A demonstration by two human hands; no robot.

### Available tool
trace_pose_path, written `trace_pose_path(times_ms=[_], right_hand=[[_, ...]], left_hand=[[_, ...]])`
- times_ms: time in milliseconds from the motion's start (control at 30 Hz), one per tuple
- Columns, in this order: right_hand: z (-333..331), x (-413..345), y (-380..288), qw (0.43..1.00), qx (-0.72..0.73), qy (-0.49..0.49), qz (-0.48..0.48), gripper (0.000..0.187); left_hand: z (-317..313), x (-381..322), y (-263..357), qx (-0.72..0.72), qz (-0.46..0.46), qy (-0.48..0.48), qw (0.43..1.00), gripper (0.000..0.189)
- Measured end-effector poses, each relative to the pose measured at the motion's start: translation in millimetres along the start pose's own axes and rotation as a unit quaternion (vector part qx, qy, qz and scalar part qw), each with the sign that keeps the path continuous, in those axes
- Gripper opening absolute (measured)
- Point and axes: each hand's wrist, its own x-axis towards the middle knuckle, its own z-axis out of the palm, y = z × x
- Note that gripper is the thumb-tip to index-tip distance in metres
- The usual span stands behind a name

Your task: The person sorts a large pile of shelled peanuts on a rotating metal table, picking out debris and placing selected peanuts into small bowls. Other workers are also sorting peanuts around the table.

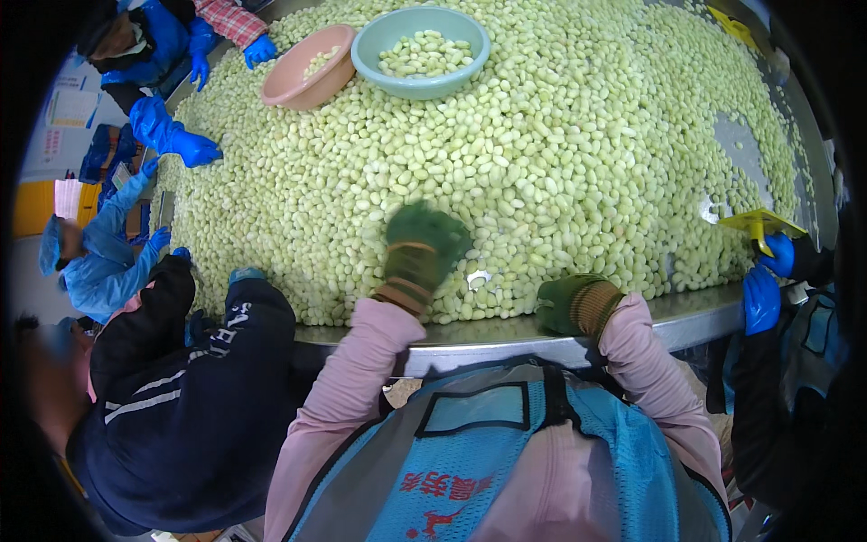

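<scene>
A deep layer of pale green oval fruits [515, 196], like grapes, covers a steel sorting table [467, 356] before me. My left hand [428, 245], in a dark green knit glove with a brown-orange cuff, reaches over the fruits and is blurred. Its fingers point away from me, and whether they hold any fruit cannot be made out. Close to the near metal rim, my right hand [571, 303] wears a matching glove and rests low against the fruits. Its fingertips are hidden, so its grip does not show.
A light blue basin [421, 85] and a pink basin [311, 74], both holding fruits, stand on the heap at the far side. Blue-gloved co-workers' hands [193, 148] work at left. On the right, another person's blue-gloved hand [777, 255] holds a yellow scraper [762, 222].
</scene>
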Motion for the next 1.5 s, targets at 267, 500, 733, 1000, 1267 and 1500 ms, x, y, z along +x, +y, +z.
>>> trace_pose_path(times_ms=[267, 500, 733, 1000, 1267, 1500], right_hand=[[-1.0, -37.7, -11.1, 0.978, 0.095, 0.162, 0.095, 0.049], [12.5, -52.0, 7.5, 0.95, 0.155, 0.232, 0.143, 0.048], [26.1, -40.2, 15.9, 0.938, 0.156, 0.278, 0.134, 0.045], [26.1, -39.1, 17.9, 0.937, 0.174, 0.267, 0.14, 0.048], [31.4, -36.0, 22.3, 0.934, 0.2, 0.266, 0.132, 0.047], [27.8, -33.1, 17.4, 0.936, 0.197, 0.261, 0.127, 0.046]], left_hand=[[37.1, 16.9, 65.5, 0.103, 0.01, -0.175, 0.979, 0.042], [37.6, 16.7, 76.5, 0.077, -0.057, -0.193, 0.977, 0.042], [34.9, 20.4, 77.5, 0.072, -0.076, -0.205, 0.973, 0.053], [36.5, 33.1, 82.3, 0.041, -0.112, -0.171, 0.978, 0.05], [11.1, 40.2, 75.0, -0.001, -0.127, -0.184, 0.975, 0.046], [-97.1, 154.8, 1.3, -0.121, -0.249, -0.069, 0.958, 0.061]])
